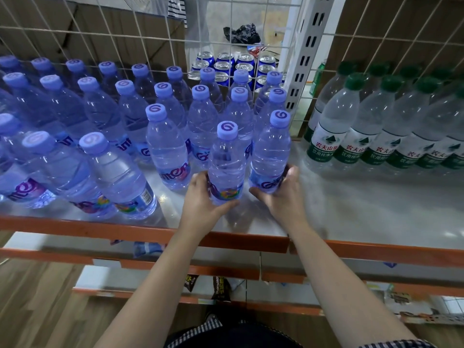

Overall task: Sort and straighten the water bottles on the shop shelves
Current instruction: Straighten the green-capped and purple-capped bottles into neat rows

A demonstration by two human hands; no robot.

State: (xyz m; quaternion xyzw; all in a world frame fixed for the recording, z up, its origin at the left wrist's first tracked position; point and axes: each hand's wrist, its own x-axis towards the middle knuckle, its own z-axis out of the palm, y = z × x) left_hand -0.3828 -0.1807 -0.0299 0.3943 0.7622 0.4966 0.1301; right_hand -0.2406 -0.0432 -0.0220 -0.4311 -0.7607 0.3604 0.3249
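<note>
Bright overhead light; shelf [351, 209] glare; edges warped.

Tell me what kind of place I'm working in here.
Most likely a small shop, or its stockroom. Tiered orange-edged shelves hold neat rows of purple-capped water bottles beside green-capped bottles, with blue drink cans stocked behind them.

Purple-capped clear bottles [227, 169], green-capped bottles [334, 126] with green-white labels, orange shelf edge [100, 229], blue cans [226, 65].
</note>
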